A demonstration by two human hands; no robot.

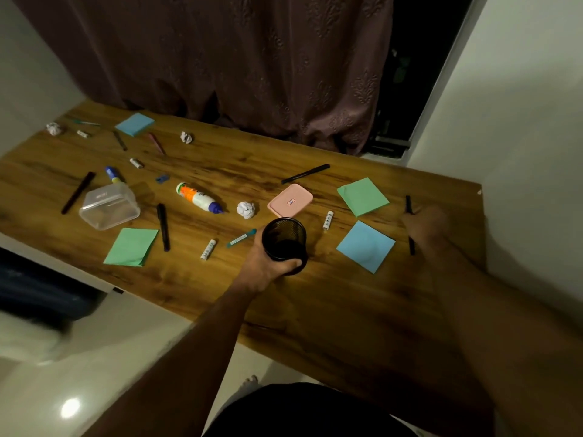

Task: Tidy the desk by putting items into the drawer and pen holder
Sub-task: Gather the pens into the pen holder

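Note:
My left hand grips a black mesh pen holder standing upright near the middle of the wooden desk. The holder looks empty. At the desk's right side my right hand is closed around a black pen, whose ends stick out above and below the fist. Loose pens and markers lie scattered: a black marker, a teal pen, a long black pen, another black pen. No drawer is in view.
Green sticky pads, blue pads, a pink box, a glue bottle, a clear plastic tub, crumpled paper balls and small erasers lie across the desk. A curtain hangs behind; white walls flank both sides.

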